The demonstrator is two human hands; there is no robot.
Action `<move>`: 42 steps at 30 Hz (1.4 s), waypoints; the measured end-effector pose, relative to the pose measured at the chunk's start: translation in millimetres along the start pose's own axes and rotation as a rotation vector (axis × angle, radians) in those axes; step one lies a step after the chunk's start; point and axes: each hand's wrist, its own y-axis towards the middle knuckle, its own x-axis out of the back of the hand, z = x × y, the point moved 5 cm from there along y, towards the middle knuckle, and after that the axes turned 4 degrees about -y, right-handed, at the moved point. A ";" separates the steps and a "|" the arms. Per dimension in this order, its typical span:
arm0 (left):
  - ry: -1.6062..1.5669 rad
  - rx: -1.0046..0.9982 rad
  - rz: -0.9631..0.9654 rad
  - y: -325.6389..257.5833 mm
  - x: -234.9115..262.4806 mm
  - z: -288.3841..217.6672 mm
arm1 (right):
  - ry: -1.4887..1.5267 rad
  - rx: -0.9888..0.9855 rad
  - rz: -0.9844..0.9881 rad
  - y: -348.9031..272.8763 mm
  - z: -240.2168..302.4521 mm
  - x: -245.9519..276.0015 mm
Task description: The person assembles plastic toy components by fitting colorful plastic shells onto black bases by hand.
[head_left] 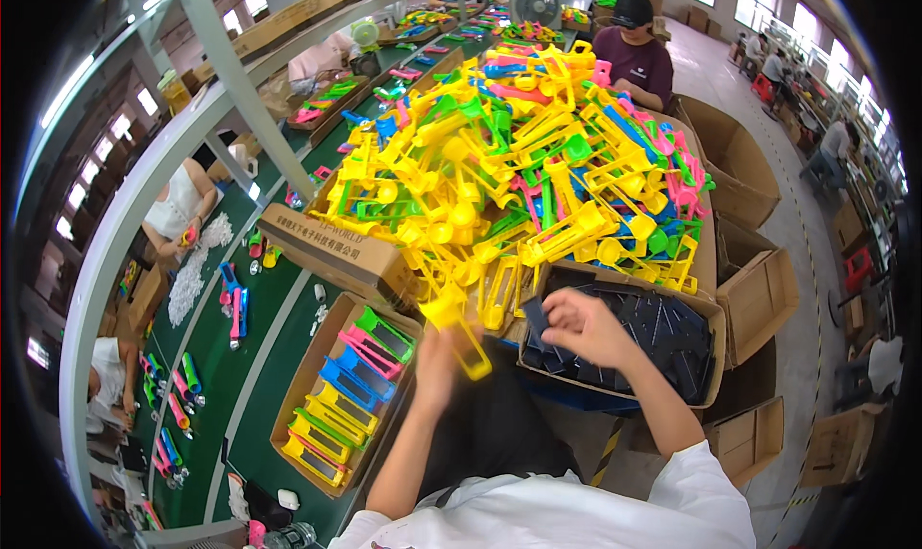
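My left hand (437,365), smeared by motion, is closed on a yellow plastic frame (471,353) with an open rectangular middle. Between the thumb and fingers of my right hand (588,328) is a small dark flat rectangular piece (535,315). That hand is over the near left part of a carton (718,357) full of similar dark pieces (663,338). Ahead rises a big heap of plastic parts (461,184), mostly yellow, with green, pink and blue among them. Left of my left hand, a shallow carton (288,410) holds a row of coloured frames (351,386).
A green conveyor belt (259,357) runs along the left, carrying coloured parts and white small pieces (187,285). Grey metal posts (235,78) stand beside it. Co-workers sit across the belt; a person in a dark cap (629,54) is beyond the heap. Open cartons (759,304) stand at right.
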 end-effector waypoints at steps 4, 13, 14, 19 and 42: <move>-0.177 0.207 -0.010 -89.1 34.0 65.4 | 0.132 -0.119 0.217 -20.7 -45.5 -99.4; -0.116 0.169 -0.307 -166.7 68.7 69.4 | 0.148 -0.344 0.198 -64.8 -124.2 -209.4; -0.163 0.126 -0.386 -164.8 67.3 63.8 | 0.110 -0.316 0.186 -63.0 -119.2 -212.2; -0.184 0.145 -0.445 -169.3 77.2 68.1 | 0.115 -0.240 0.003 -60.9 -110.3 -218.7; -0.168 0.184 -0.320 -182.1 66.8 72.9 | 0.096 -0.183 0.080 -64.2 -98.0 -212.9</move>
